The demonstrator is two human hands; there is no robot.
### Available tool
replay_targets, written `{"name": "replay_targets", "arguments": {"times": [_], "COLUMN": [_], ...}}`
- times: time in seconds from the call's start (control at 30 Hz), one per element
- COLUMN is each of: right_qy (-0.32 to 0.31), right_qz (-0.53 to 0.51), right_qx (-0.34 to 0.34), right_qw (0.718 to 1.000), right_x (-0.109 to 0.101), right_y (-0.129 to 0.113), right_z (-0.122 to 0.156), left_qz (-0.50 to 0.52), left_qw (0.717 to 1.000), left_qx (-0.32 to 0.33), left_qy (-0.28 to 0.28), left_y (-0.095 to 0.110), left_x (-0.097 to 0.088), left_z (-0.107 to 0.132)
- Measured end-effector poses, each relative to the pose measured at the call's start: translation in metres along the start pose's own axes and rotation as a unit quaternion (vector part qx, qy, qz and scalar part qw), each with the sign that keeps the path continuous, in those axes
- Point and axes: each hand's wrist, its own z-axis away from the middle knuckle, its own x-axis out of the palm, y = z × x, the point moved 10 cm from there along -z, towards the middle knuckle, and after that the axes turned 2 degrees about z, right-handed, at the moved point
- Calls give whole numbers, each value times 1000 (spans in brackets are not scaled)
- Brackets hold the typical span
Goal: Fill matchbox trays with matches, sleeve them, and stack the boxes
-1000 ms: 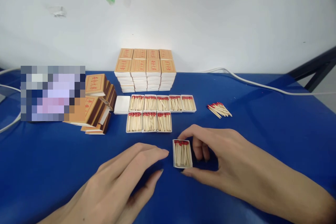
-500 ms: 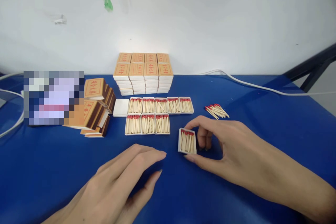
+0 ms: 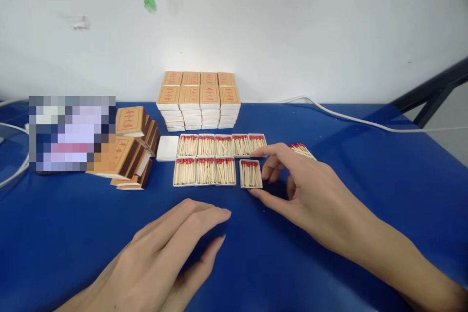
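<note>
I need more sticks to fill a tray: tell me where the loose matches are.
In the head view the loose matches lie on the blue table, right of the back row of filled trays, just beyond the right hand.

Red printed characters on the orange matchbox covers (image 3: 199, 93), too small to read.

Red-tipped matches (image 3: 250, 174); blue tablecloth (image 3: 365, 156)
</note>
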Motion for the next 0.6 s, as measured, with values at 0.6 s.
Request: {"name": "replay_targets", "arguments": {"times": [0.6], "right_qy": [-6], "right_qz": [-1], "right_qx": [-11], "right_qw": [1000], "right_x": [6], "right_y": [-2], "right_z": [0], "left_qz": [-281], "left_qw": [945], "left_qx": [-50], "left_qy": [160], "left_y": [-18], "left_x": [-62], "left_z": [-9]}}
